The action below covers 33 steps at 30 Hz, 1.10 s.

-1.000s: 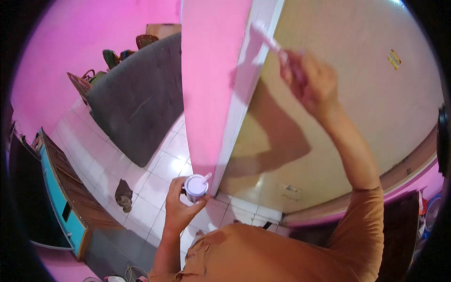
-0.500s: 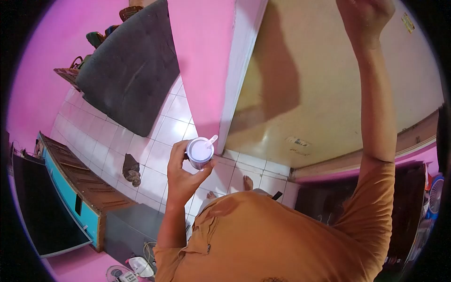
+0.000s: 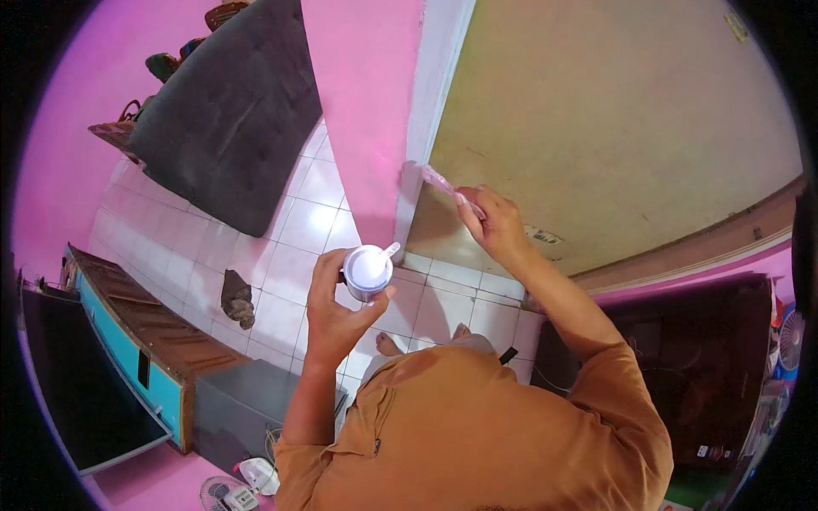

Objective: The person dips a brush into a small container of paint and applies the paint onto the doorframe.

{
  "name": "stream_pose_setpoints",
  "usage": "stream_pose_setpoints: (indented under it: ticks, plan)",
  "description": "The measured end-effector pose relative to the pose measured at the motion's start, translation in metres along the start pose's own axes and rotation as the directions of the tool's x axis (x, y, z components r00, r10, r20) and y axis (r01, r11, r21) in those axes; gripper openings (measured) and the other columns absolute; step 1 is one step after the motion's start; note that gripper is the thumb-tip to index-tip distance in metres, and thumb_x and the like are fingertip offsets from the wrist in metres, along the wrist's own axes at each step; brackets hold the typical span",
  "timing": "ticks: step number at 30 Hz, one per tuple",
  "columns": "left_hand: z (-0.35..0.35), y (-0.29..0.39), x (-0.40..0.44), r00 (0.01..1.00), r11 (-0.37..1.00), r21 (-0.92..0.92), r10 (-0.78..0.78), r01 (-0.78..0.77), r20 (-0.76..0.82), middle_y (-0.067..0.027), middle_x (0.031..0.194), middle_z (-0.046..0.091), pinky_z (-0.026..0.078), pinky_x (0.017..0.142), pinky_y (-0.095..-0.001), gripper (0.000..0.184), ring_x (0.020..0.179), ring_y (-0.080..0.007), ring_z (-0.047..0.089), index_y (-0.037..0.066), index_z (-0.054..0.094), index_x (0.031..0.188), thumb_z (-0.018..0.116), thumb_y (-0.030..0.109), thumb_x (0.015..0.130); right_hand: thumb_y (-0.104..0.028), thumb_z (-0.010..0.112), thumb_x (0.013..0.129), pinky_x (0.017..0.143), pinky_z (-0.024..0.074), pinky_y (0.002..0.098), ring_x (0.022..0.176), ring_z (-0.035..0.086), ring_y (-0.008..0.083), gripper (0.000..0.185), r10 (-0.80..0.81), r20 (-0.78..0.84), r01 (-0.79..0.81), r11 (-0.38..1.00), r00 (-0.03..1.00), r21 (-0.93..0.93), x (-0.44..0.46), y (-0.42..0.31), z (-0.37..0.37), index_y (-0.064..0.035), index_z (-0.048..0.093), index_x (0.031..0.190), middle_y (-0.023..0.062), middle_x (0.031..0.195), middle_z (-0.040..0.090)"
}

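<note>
My left hand [image 3: 334, 311] is wrapped round a small mug [image 3: 365, 294] of white liquid that looks like paint. A pale spoon-like handle [image 3: 391, 249] sticks up from its rim. Up and to the right, my right hand [image 3: 496, 226] grips a paintbrush [image 3: 440, 180] with a pinkish handle. The brush's tip is at the white door frame [image 3: 429, 111], overlapping its edge; whether it presses on the surface I cannot tell.
A pink wall [image 3: 368, 102] meets the frame, with a tan panel [image 3: 596, 119] to the right. A dark mattress-like slab [image 3: 230, 119] leans at the left. On the white tiled floor [image 3: 307, 217] lies a dark crumpled thing [image 3: 237, 298]. A turquoise cabinet [image 3: 128, 341] stands lower left.
My right arm has come down from the top right, bringing the paintbrush into view at the door frame. My left hand still holds the mug in nearly the same place.
</note>
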State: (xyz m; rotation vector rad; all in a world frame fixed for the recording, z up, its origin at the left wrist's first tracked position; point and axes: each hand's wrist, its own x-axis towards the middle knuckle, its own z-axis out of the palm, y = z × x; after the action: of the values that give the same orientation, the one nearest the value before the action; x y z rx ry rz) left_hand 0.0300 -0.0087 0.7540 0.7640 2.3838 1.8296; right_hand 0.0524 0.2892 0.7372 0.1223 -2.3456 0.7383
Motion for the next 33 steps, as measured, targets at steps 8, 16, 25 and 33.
stream_pose_setpoints:
  ticks: [8,16,25,33]
  plan:
    - [0.016,0.008,-0.010,0.991,1.000,-0.006,-0.008,0.007,-0.132,-0.0111,0.117,0.061,0.053,0.089,-0.0358,0.058,0.106,-0.0236,0.063,0.000,0.063,0.122,0.090,0.010,0.071,-0.010,0.071,0.097,0.060,0.0506,0.0313,0.069,0.064,0.0210,0.019,0.124,-0.108,-0.105,0.981,0.986,0.166,0.014,0.009,-0.012,-0.0009,0.072,0.114,0.0114,0.081,0.064]
    - [0.064,0.019,-0.067,0.982,1.000,0.001,-0.019,0.020,-0.187,-0.0113,0.119,0.060,0.053,0.092,-0.0350,0.058,0.107,-0.0232,0.063,0.000,0.063,0.122,0.091,0.013,0.072,-0.013,0.072,0.097,0.058,0.0493,0.0351,0.064,0.061,0.0246,0.016,-0.126,-0.165,0.147,0.981,0.978,0.127,0.048,-0.015,-0.040,-0.0040,0.073,0.110,0.0125,0.081,0.065]
    - [0.074,0.035,-0.079,0.971,0.997,0.017,-0.075,0.081,-0.225,-0.0102,0.120,0.059,0.050,0.097,-0.0350,0.058,0.111,-0.0224,0.062,-0.001,0.062,0.123,0.090,0.013,0.073,-0.013,0.074,0.094,0.058,0.0497,0.0346,0.062,0.061,0.0224,0.012,-0.280,-0.342,0.333,0.937,0.897,0.107,0.125,-0.033,-0.070,-0.0051,0.074,0.104,0.0111,0.077,0.064]
    - [0.080,0.031,-0.077,0.957,0.995,0.068,-0.052,0.074,-0.285,-0.0121,0.117,0.060,0.054,0.089,-0.0344,0.058,0.105,-0.0244,0.064,-0.002,0.064,0.121,0.090,0.012,0.072,-0.007,0.075,0.091,0.059,0.0517,0.0366,0.066,0.063,0.0274,0.020,-0.314,-0.385,0.373,0.924,0.868,0.088,0.087,0.003,-0.041,-0.0053,0.074,0.111,0.0134,0.086,0.070]
